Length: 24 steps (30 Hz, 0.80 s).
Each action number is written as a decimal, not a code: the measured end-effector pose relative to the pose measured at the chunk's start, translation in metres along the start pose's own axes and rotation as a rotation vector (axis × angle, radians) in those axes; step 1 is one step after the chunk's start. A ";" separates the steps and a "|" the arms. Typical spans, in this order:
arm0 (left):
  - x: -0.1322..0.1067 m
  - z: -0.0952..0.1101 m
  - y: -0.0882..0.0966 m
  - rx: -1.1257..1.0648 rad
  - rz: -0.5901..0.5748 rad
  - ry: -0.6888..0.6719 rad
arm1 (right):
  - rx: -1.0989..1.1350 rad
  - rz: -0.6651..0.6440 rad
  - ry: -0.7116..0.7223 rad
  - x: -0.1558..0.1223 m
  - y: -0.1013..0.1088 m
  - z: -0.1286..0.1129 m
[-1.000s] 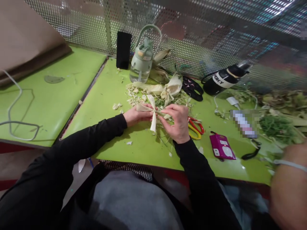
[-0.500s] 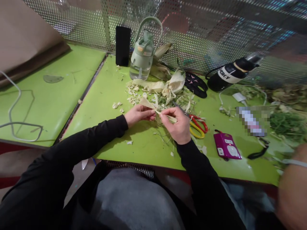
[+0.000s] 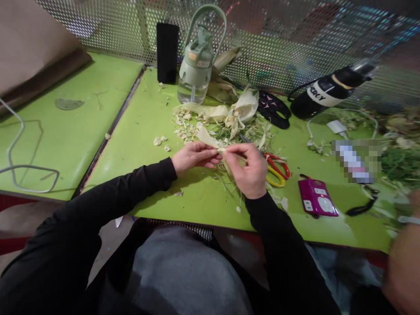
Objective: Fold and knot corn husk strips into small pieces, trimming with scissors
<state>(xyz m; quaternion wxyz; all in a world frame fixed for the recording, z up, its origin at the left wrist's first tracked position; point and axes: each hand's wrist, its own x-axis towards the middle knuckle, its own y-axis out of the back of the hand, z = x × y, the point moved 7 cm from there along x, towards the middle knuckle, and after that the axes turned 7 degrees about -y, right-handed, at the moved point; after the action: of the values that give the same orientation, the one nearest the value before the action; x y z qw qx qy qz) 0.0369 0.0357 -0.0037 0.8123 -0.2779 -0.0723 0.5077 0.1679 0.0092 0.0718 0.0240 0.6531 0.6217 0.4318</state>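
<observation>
Both hands meet over the green table [image 3: 138, 131] and pinch a pale, dry husk strip [image 3: 207, 137]. My left hand [image 3: 193, 156] grips the strip where its wide end sticks up to the left. My right hand [image 3: 248, 169] is closed round the other end, with thin fibres hanging below it. A heap of husk pieces and green stalks [image 3: 229, 120] lies just beyond the hands. Red and yellow scissors [image 3: 275, 170] lie right of my right hand.
At the back stand a black phone [image 3: 167, 52], a pale green water bottle [image 3: 197, 65] and a metal mesh wall. A black bottle [image 3: 328, 92], a black object [image 3: 274, 114], a magenta device [image 3: 316, 199], cables and more greens lie right. Another person's arm [image 3: 403, 262] shows bottom right.
The husk strip, spread like a cross a second ago, is now gathered between both hands. The view has tilted down slightly; the other person's arm has dropped lower right.
</observation>
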 end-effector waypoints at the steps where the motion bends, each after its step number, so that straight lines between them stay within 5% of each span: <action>1: 0.000 -0.001 0.000 -0.009 -0.013 0.030 | 0.043 0.059 -0.077 0.002 0.006 0.007; 13: -0.001 0.002 -0.003 0.075 -0.070 -0.044 | 0.160 0.091 -0.238 0.004 0.008 0.022; 24: -0.011 0.004 -0.019 0.145 -0.200 -0.049 | 0.068 -0.045 -0.143 0.005 -0.001 0.009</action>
<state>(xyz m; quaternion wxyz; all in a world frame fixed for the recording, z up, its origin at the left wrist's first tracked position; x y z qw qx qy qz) 0.0454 0.0214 0.0117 0.8749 -0.1973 -0.0828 0.4345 0.1723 0.0179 0.0679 0.0559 0.6685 0.6473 0.3619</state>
